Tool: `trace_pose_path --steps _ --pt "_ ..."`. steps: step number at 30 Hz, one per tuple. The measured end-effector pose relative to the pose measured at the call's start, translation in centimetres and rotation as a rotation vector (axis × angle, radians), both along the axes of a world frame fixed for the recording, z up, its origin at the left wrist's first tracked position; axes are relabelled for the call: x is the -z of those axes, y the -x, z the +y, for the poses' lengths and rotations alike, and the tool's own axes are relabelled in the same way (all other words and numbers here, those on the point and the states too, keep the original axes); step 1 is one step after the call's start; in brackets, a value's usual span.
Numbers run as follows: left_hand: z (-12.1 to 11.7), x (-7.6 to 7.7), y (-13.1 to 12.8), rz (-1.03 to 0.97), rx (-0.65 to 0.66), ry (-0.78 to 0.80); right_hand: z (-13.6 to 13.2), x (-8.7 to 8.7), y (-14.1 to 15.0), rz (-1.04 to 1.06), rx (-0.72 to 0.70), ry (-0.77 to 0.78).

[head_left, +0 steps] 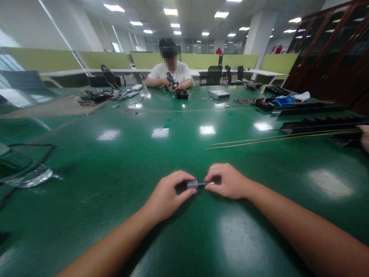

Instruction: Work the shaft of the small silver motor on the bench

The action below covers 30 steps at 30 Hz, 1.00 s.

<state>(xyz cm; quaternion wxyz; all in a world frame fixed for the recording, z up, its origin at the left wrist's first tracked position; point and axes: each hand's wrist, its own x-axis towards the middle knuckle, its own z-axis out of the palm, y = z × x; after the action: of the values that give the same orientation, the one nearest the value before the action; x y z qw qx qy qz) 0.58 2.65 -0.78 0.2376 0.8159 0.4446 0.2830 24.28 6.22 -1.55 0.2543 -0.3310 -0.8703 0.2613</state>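
Just above the green table, a small cylindrical tool (192, 184) with a grey body and a thin dark shaft lies level between my hands. My left hand (166, 192) is curled, its thumb and forefinger closed on the grey body. At the other end, my right hand (229, 181) pinches the thin, shiny tip of the shaft between thumb and fingers. The tool's exact kind is too small and blurred to tell.
Two long thin rods (276, 139) reach in from the right beside black metal profiles (317, 124), near another person's hand (365, 136). A transparent object (27, 175) stands left. Across the table (121, 161), a person (168, 71) holds a power tool over a black part (181, 94).
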Motion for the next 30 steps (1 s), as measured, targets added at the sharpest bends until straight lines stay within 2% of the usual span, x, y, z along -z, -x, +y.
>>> trace_pose_path --steps 5,10,15,30 --pt "-0.1 0.0 -0.2 -0.049 0.075 -0.019 -1.1 0.4 1.3 -0.023 0.004 -0.136" --pt "0.0 -0.3 -0.3 -0.059 0.068 0.032 -1.3 0.4 1.3 -0.011 0.028 -0.126" --pt "-0.1 -0.3 -0.2 0.015 0.024 0.043 -1.3 0.5 1.3 -0.011 0.029 -0.137" --pt "-0.2 -0.4 -0.2 0.038 0.04 0.042 -1.3 0.5 1.3 -0.01 0.025 -0.123"
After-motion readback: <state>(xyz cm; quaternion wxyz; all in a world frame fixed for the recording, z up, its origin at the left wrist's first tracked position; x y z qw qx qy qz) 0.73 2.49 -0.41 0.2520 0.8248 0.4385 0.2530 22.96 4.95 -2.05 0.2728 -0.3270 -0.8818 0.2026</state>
